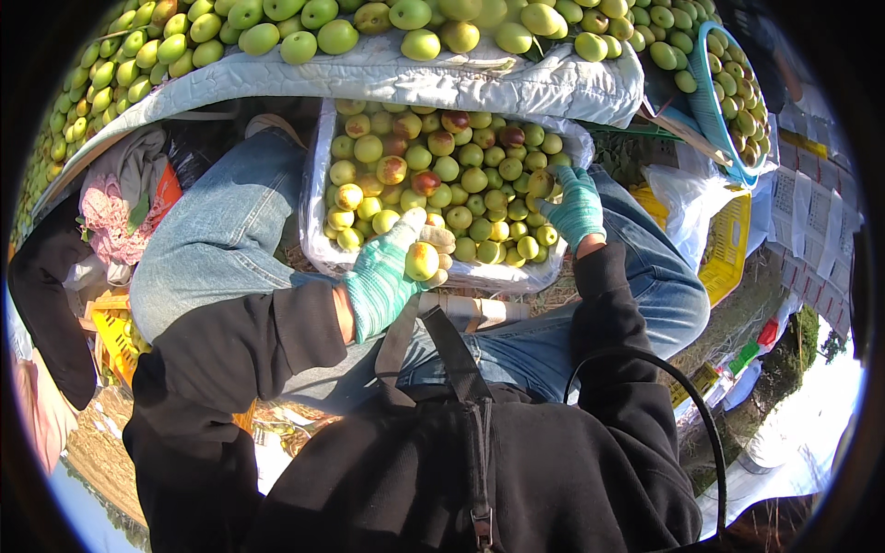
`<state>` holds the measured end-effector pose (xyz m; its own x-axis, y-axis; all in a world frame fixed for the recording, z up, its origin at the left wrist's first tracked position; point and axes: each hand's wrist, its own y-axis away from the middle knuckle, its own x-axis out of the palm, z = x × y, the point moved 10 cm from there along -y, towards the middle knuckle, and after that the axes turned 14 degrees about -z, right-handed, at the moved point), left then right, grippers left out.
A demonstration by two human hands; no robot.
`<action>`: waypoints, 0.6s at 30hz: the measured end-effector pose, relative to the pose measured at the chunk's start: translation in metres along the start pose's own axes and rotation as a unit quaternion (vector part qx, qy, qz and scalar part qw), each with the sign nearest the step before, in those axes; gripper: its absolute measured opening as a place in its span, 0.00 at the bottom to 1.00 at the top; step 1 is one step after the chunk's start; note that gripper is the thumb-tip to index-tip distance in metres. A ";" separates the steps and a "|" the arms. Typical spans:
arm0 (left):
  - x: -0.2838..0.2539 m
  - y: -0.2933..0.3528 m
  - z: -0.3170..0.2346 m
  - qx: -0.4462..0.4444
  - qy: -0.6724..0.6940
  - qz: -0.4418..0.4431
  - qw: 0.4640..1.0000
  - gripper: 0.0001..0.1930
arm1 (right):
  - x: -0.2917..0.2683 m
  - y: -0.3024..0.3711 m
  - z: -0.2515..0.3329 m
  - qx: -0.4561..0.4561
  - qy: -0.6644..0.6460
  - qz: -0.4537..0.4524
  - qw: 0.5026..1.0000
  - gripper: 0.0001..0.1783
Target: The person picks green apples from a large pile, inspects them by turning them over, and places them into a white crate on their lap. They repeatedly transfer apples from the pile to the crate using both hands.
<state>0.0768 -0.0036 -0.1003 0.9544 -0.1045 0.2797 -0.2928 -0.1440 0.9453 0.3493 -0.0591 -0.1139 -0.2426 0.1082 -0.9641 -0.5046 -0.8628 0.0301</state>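
Both my hands wear teal knitted gloves. My left hand [392, 272], palm turned up, is closed around a yellow-green jujube [422, 262] over the near edge of a lined crate [318, 226]. The crate sits between my knees, filled with green jujubes [475, 180], several of them with red-brown patches. At the crate's right side, my right hand [577, 205] reaches in, its fingers and thumb curled about a jujube [541, 183] at the edge of the pile.
Beyond the crate, a padded pale cloth [387, 78] edges a large heap of green jujubes [300, 46]. A blue basket [708, 97] of jujubes stands at the far right. Yellow crates [724, 249] [118, 341] lie on both sides. A black cable [687, 378] loops past my right arm.
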 end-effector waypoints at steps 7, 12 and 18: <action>0.001 -0.004 0.004 -0.036 0.029 0.017 0.999 0.24 | 0.008 -0.046 0.055 -0.050 0.000 -0.016 0.999 0.31; 0.002 -0.004 0.001 -0.034 0.034 0.018 0.999 0.24 | 0.037 -0.059 0.079 -0.098 0.186 0.093 0.973 0.32; 0.005 -0.002 -0.003 -0.026 0.039 0.025 0.999 0.24 | 0.036 -0.055 0.096 -0.090 0.235 0.141 0.958 0.28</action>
<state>0.0826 -0.0012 -0.1006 0.9410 -0.0326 0.3369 -0.3384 -0.0882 0.9368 0.2890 0.0393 -0.1249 0.0728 -0.3386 -0.9381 -0.3118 -0.9012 0.3011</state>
